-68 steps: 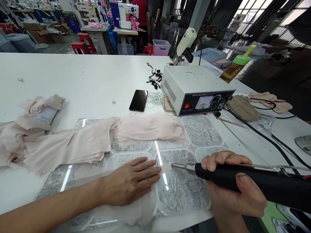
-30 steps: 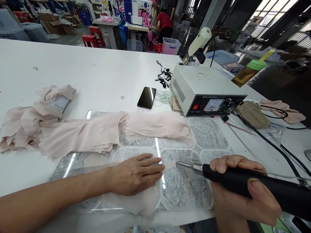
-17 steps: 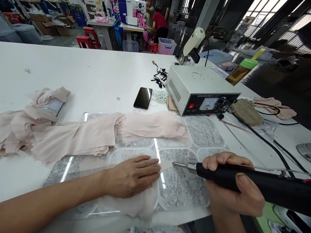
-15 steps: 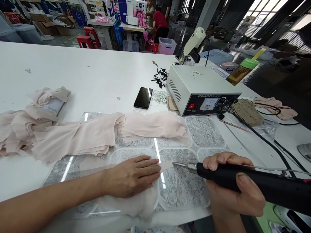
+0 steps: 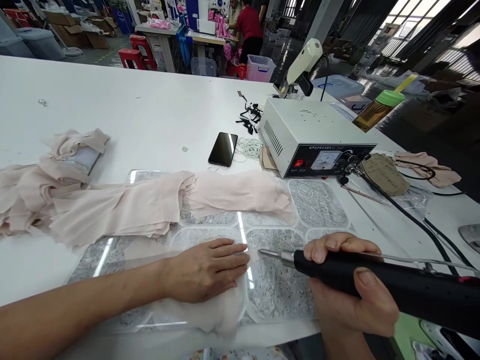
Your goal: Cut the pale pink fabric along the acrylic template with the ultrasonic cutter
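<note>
My left hand (image 5: 204,270) lies flat, fingers stretched out, pressing a pale pink fabric piece (image 5: 210,312) onto a clear plastic sheet (image 5: 277,295) over a grey patterned mat. My right hand (image 5: 350,292) is wrapped round the black handle of a cutting tool (image 5: 378,282). The tool's metal tip (image 5: 268,253) touches the fabric's edge just right of my left fingertips. A black cable runs from the tool toward a grey-white control box (image 5: 313,137).
A stack of pink fabric pieces (image 5: 150,205) lies beyond my hands, with more heaped at the left (image 5: 33,182). A black phone (image 5: 223,148), white elastic loops (image 5: 250,148), a green-capped bottle (image 5: 377,108) and a white handheld cutter (image 5: 302,62) stand further back. People work at sewing machines behind.
The tool's tip has slid slightly left, closer to my left fingertips. My left hand stays flat on the fabric. The view shifts a little.
</note>
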A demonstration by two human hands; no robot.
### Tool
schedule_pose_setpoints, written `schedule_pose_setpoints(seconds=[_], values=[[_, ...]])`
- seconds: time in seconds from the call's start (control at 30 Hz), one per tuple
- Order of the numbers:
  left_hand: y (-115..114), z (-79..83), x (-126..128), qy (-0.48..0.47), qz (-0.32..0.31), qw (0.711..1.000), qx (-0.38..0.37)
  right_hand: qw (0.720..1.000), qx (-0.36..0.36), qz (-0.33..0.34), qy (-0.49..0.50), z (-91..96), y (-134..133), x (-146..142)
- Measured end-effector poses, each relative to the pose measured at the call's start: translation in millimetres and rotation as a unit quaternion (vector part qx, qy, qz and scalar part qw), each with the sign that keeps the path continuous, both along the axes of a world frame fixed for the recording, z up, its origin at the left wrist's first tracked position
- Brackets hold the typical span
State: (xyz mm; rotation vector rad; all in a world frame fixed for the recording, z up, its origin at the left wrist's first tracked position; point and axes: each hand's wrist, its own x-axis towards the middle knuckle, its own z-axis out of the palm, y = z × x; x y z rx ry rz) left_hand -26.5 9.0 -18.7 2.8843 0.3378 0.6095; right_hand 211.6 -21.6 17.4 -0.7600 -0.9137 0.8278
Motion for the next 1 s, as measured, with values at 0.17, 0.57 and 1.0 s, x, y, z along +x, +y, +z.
schedule_pose_setpoints(seconds=[0.17,0.57,1.0], values=[[-1,-1.2,-1,-0.005,-0.003,1.0,-0.002,1.0,0.008,0.02,-0.012,-4.7,1,-4],[0,0.3,0,-0.002,-0.003,1.0,-0.002,0.999,0.019,0.035,-0.029,-4.5,4,-5],[-1,-1.5,0,0.002,0.001,1.0,0.008,0.998,0.002,0.065,-0.007,-2.4,-7,2]])
